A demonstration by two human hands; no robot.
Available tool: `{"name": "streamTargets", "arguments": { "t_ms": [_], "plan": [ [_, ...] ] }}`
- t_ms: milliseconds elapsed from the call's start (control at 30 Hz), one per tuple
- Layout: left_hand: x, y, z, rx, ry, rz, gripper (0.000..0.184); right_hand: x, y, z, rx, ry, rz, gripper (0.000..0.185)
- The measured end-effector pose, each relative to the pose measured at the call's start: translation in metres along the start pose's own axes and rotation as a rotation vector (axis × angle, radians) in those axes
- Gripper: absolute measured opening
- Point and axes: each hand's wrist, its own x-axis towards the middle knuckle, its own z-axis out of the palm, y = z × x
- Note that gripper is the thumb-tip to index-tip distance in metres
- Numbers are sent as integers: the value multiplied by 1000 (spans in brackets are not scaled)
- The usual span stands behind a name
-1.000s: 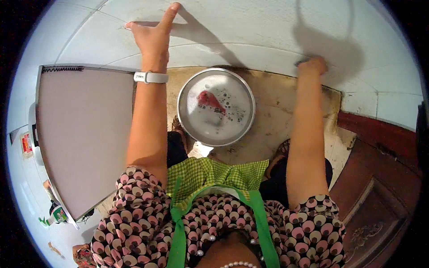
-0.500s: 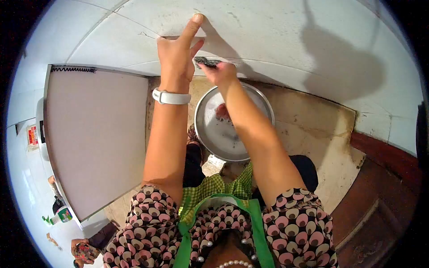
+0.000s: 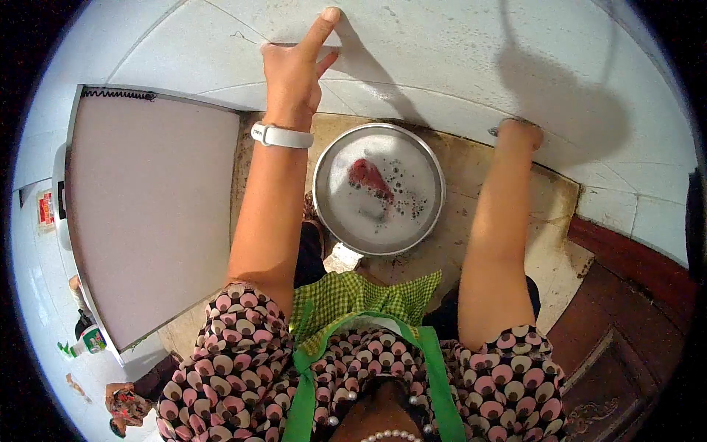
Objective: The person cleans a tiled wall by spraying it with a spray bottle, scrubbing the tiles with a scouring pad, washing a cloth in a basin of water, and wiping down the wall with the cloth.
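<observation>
My left hand (image 3: 291, 79), with a white band on its wrist, rests against the white tiled wall (image 3: 434, 55). Its fingers are apart and hold nothing. Low on the same wall, further right, my right hand (image 3: 521, 134) presses a dark steel wool scrubber (image 3: 493, 132); only a small edge of the scrubber shows beside the fingers, which are largely hidden. Between my arms, a round metal basin (image 3: 321, 214) stands on the floor. It contains sudsy water and a wet red cloth (image 3: 366, 174).
A large pale panel (image 3: 155, 221) stands at the left, with a spray bottle (image 3: 93, 340) beyond its lower corner. A person (image 3: 136, 401) appears small at lower left. At right are a stained floor edge (image 3: 556, 202) and dark carved wood (image 3: 611, 353).
My right hand has swept right along the wall with the scrubber, away from my left hand, uncovering the basin. My left hand stays almost in place.
</observation>
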Motion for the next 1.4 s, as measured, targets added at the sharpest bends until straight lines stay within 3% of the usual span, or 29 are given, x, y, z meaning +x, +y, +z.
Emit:
{"name": "streamTargets", "arguments": {
  "t_ms": [367, 433, 533, 600, 633, 733, 800, 867, 933, 967, 1033, 1067, 1100, 1133, 1167, 1233, 1267, 1300, 1333, 1367, 1400],
  "plan": [
    [8, -4, -7, -4, -22, -12, 29, -127, 174, 102, 7, -241, 471, 41],
    [18, -12, -18, 124, -47, -120, 28, -135, 188, 117, 482, -162, 684, 38],
    [34, -40, -42, 130, -201, 29, 29, -130, 183, 107, 308, -104, 675, 36],
    [12, -13, -12, 83, -94, 11, 30, -118, 181, 82, -402, -325, 258, 38],
    [4, -3, 0, 43, 21, -9, 31, -83, 188, 53, -325, -287, 281, 42],
    [0, -1, 2, 45, 40, -9, 28, -28, 157, 19, 48, -126, 319, 42],
    [10, -8, -12, 53, -5, -42, 28, -13, 111, 14, 27, -86, 233, 43],
    [16, -20, -18, 60, -50, -78, 32, -9, 59, 2, -146, -38, 95, 43],
    [17, -35, -20, 287, 87, 74, 73, -11, 3, -20, -630, 62, -122, 44],
    [19, -50, -26, 284, 91, 69, 73, -16, -21, -31, -998, 134, -233, 45],
    [21, -97, -55, 456, -3, 280, 85, -33, -61, -49, -1714, 259, -388, 46],
    [19, -126, -74, 513, -48, 171, 83, -40, -75, -53, -1965, 299, -447, 47],
    [15, -154, -95, 569, -94, 57, 81, -44, -85, -56, -2033, 321, -474, 48],
    [10, -172, -118, 937, -239, 7, 77, -49, -94, -59, -2066, 331, -500, 49],
    [3, -186, -138, 1303, -383, -43, 74, -49, -102, -59, -2062, 344, -524, 51],
    [-9, -211, -155, 1358, -462, -372, 66, -46, -119, -62, -2049, 376, -590, 56],
    [-12, -221, -155, 1344, -459, -384, 66, -37, -127, -62, -2066, 374, -591, 56],
    [-11, -229, -154, 1350, -468, -424, 64, -25, -132, -59, -1148, 427, -393, 58],
    [-11, -238, -154, 1354, -477, -458, 61, -26, -133, -54, -702, 382, -278, 59],
    [-18, -259, -161, 1354, -381, -201, 55, -25, -135, -50, -249, 401, -184, 61],
    [-16, -278, -166, 1336, -372, -203, 55, -24, -135, -48, -197, 380, -160, 60]
  ]
}}
